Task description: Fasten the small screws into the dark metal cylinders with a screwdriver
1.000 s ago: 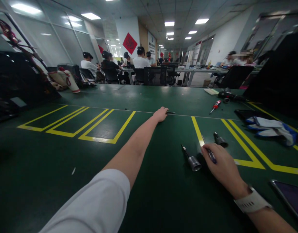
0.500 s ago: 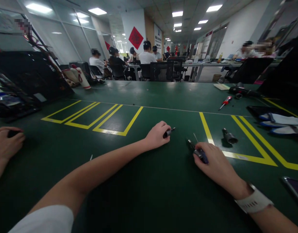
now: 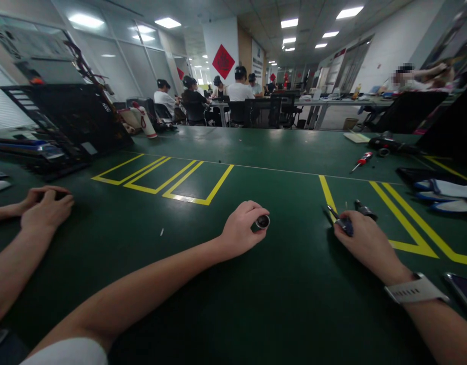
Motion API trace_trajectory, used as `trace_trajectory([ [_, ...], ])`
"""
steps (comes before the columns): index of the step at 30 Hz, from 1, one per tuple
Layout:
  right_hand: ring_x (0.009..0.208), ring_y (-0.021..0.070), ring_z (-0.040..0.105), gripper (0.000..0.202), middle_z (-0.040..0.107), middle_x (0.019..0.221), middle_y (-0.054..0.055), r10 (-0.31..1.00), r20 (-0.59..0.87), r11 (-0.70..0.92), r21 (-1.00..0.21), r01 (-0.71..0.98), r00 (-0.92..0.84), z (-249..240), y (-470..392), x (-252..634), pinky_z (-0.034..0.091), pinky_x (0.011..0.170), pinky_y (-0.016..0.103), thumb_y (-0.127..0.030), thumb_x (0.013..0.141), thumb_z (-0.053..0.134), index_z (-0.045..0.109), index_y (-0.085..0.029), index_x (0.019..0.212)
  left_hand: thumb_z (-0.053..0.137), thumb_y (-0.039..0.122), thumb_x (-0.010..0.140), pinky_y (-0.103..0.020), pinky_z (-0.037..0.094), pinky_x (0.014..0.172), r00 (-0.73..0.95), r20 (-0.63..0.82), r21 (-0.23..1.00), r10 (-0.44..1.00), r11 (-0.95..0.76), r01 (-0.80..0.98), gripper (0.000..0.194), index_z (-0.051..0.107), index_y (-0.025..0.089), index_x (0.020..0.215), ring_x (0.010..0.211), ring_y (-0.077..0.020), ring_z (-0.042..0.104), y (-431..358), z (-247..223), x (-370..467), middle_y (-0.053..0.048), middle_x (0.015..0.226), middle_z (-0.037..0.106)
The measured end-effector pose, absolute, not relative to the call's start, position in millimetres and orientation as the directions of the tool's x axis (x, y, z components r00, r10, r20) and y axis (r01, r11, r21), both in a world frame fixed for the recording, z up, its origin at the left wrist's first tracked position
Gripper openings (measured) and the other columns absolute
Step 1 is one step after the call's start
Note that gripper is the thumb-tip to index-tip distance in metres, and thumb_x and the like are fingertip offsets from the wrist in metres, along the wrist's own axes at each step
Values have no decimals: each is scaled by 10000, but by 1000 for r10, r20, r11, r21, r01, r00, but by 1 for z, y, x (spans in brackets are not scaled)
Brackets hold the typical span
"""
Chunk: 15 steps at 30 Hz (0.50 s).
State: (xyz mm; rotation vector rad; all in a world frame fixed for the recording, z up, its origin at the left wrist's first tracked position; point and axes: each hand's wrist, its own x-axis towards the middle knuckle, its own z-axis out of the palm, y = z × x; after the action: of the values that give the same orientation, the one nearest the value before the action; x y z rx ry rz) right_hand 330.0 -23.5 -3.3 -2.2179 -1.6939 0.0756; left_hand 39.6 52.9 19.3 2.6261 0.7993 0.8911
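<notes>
My left hand (image 3: 245, 230) is closed around a dark, metal-rimmed cylinder (image 3: 263, 221), its round open end facing me, just above or on the green table (image 3: 218, 314). My right hand (image 3: 364, 248), with a pale watch on the wrist, grips a dark tool (image 3: 345, 225) with a bluish body and a narrow tip pointing away to the left. It hovers over or rests at the left part of a yellow-taped box (image 3: 412, 248). Right behind its fingers lies a dark grey cylinder with a narrow shank (image 3: 365, 210), partly hidden by the hand.
Another person's hands (image 3: 47, 210) are together at the left. A red screwdriver (image 3: 362, 160), a dark power tool (image 3: 389, 144) and white-and-blue gloves (image 3: 446, 190) lie at the right. More yellow-taped boxes (image 3: 186, 202) mark the table's left side. A phone-like device (image 3: 461, 291) sits at the right edge.
My right hand has moved right with the tool, to the grey cylinder in the taped box. My left hand has come slightly nearer, turning its cylinder so the open end faces me. The view has shifted left.
</notes>
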Motion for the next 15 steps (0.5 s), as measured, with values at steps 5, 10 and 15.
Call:
trace_trajectory([
  [5, 860, 308, 589, 360, 622, 949, 168, 940, 202, -211, -291, 933, 276, -5, -24, 337, 493, 711, 437, -392, 751, 476, 554, -125, 980, 575, 177, 772, -323, 496, 766, 679, 443, 475, 585, -796, 376, 328, 502, 177, 1091, 927, -168, 522, 40, 21, 29, -62, 1045, 527],
  [10, 838, 310, 601, 355, 631, 931, 173, 940, 246, -165, -285, 944, 238, -8, -25, 338, 496, 689, 448, -396, 774, 470, 557, -121, 980, 577, 178, 764, -303, 507, 768, 756, 312, 568, 576, -751, 337, 337, 498, 188, 1091, 962, -170, 515, 33, 17, 28, -75, 1111, 472],
  [15, 818, 312, 608, 385, 641, 924, 174, 931, 279, -159, -265, 951, 234, -11, -26, 339, 497, 643, 438, -439, 801, 447, 562, -123, 990, 597, 194, 758, -348, 469, 857, 760, 332, 590, 559, -751, 294, 277, 539, 189, 1029, 1047, -190, 491, 35, 11, 32, -83, 1143, 484],
])
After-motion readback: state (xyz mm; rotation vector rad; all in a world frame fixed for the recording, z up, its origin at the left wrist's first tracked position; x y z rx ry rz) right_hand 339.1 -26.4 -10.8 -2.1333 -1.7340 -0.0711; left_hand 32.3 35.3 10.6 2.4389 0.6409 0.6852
